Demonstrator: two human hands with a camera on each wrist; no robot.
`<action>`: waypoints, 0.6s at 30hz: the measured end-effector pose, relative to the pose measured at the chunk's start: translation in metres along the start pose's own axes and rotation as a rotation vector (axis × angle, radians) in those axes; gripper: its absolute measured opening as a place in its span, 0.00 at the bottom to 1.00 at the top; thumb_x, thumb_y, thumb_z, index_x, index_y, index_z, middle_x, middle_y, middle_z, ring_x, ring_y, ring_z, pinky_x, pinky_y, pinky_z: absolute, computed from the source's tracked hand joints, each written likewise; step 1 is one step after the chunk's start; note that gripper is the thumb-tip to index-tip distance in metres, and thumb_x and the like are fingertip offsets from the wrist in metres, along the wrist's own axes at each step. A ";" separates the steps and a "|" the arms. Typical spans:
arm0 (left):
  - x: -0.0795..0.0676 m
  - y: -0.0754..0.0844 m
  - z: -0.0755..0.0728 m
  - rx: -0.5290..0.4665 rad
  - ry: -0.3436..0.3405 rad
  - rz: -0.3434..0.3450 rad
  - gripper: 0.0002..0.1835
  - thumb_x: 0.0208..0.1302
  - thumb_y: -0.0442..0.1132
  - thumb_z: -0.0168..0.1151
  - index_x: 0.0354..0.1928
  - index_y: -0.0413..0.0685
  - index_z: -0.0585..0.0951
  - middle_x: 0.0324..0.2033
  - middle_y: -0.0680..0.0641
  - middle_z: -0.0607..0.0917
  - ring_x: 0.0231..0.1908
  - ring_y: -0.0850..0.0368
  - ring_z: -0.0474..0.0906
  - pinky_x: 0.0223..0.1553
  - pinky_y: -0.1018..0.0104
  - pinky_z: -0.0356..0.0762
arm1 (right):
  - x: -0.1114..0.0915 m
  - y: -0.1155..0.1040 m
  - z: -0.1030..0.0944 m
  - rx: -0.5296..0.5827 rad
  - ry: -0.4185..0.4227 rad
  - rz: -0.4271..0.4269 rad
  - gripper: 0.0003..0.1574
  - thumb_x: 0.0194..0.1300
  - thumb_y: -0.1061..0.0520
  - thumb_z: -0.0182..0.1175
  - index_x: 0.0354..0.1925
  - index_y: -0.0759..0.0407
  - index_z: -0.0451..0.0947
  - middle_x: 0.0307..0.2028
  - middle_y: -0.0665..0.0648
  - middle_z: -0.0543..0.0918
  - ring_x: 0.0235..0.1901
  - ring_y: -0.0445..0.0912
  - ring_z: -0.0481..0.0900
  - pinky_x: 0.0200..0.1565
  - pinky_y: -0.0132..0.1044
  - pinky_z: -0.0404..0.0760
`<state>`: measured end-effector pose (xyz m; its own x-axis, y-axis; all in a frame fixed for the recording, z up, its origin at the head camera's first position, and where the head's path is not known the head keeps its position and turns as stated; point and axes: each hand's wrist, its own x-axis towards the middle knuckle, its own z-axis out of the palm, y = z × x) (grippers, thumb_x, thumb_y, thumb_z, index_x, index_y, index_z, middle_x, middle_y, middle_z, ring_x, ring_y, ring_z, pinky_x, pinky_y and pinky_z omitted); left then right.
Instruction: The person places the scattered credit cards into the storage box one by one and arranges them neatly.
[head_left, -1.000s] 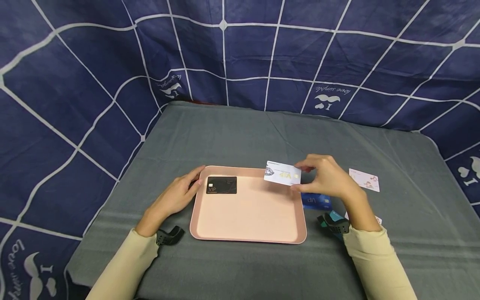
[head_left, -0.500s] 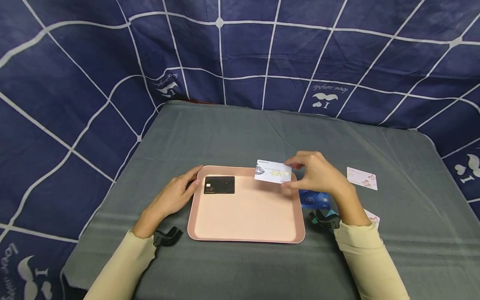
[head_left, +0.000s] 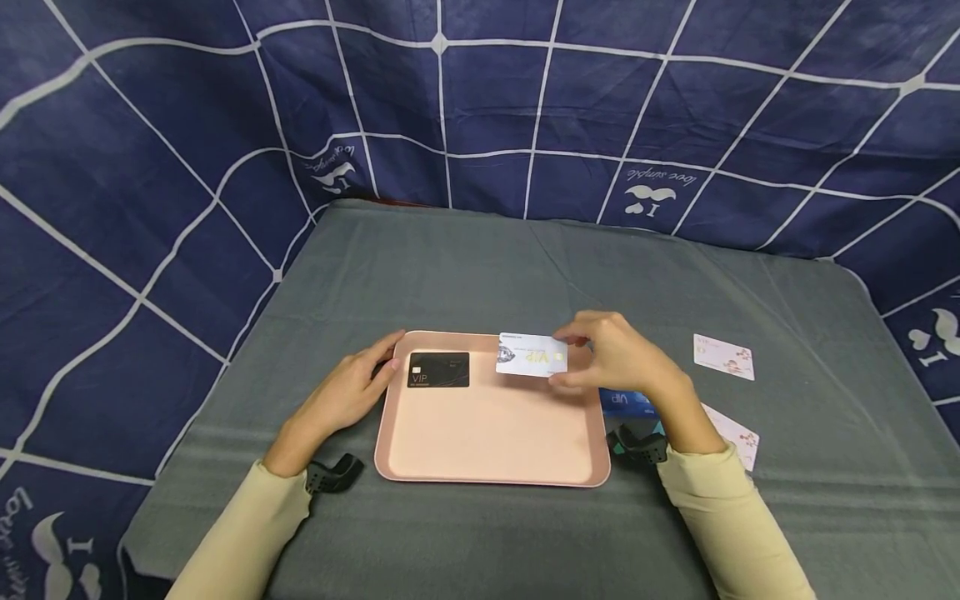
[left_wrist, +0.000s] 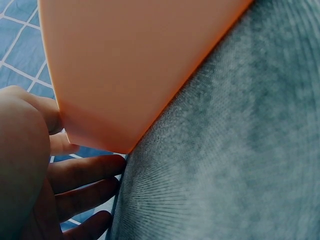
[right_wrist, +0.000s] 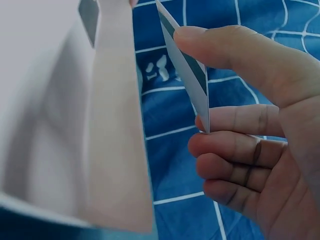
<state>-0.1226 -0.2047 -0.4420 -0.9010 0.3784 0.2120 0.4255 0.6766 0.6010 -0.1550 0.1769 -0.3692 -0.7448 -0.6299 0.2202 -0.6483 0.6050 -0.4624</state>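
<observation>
In the head view my right hand point(head_left: 618, 354) pinches a white VIP card point(head_left: 532, 355) by its right end, between thumb and fingers. The card is held over the back right part of a pink tray point(head_left: 491, 450). In the right wrist view this card point(right_wrist: 185, 65) shows nearly edge-on, with a dark stripe on one face. A black VIP card point(head_left: 438, 370) lies in the tray's back left corner. My left hand point(head_left: 348, 387) rests against the outside of that corner, fingers fairly straight. The left wrist view shows its thumb and fingertips touching the tray wall point(left_wrist: 95, 125).
Right of the tray lies a blue VIP card point(head_left: 626, 403), partly behind my right hand. Farther right are a pink patterned card point(head_left: 723, 357) and another pink card point(head_left: 738, 437), partly hidden by my wrist. A grey cloth point(head_left: 450, 267) covers the table.
My right hand has carried the white card left, farther over the tray, and slightly lower in the last half second. My left hand stays at the tray corner.
</observation>
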 end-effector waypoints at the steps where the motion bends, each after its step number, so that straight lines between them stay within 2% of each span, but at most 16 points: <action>1: 0.000 0.000 0.000 0.001 -0.001 -0.001 0.25 0.75 0.37 0.54 0.70 0.38 0.68 0.55 0.33 0.81 0.55 0.37 0.77 0.55 0.41 0.73 | 0.000 -0.001 0.002 0.004 -0.009 0.005 0.32 0.43 0.47 0.80 0.42 0.66 0.86 0.27 0.52 0.79 0.29 0.47 0.76 0.32 0.37 0.75; 3: 0.000 0.001 0.000 0.004 -0.003 -0.004 0.25 0.75 0.37 0.54 0.70 0.38 0.68 0.56 0.33 0.80 0.56 0.36 0.77 0.55 0.41 0.73 | 0.001 -0.002 0.005 0.008 -0.027 0.010 0.32 0.43 0.47 0.80 0.42 0.67 0.85 0.28 0.53 0.79 0.30 0.48 0.77 0.32 0.37 0.76; 12: 0.000 0.000 0.000 0.007 -0.004 -0.004 0.25 0.75 0.38 0.54 0.70 0.38 0.68 0.57 0.32 0.79 0.57 0.36 0.76 0.55 0.41 0.72 | 0.007 0.000 0.014 -0.021 -0.063 0.011 0.34 0.42 0.46 0.80 0.43 0.67 0.85 0.28 0.51 0.79 0.29 0.43 0.75 0.32 0.35 0.76; 18: 0.000 -0.001 0.001 0.014 0.003 -0.001 0.25 0.75 0.37 0.54 0.70 0.38 0.68 0.56 0.31 0.79 0.56 0.36 0.77 0.55 0.40 0.72 | 0.015 -0.002 0.014 -0.019 -0.120 0.019 0.34 0.44 0.46 0.79 0.44 0.67 0.86 0.29 0.51 0.79 0.26 0.42 0.68 0.26 0.33 0.68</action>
<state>-0.1229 -0.2051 -0.4433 -0.9016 0.3761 0.2136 0.4259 0.6859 0.5901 -0.1629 0.1595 -0.3772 -0.7336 -0.6713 0.1060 -0.6377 0.6260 -0.4489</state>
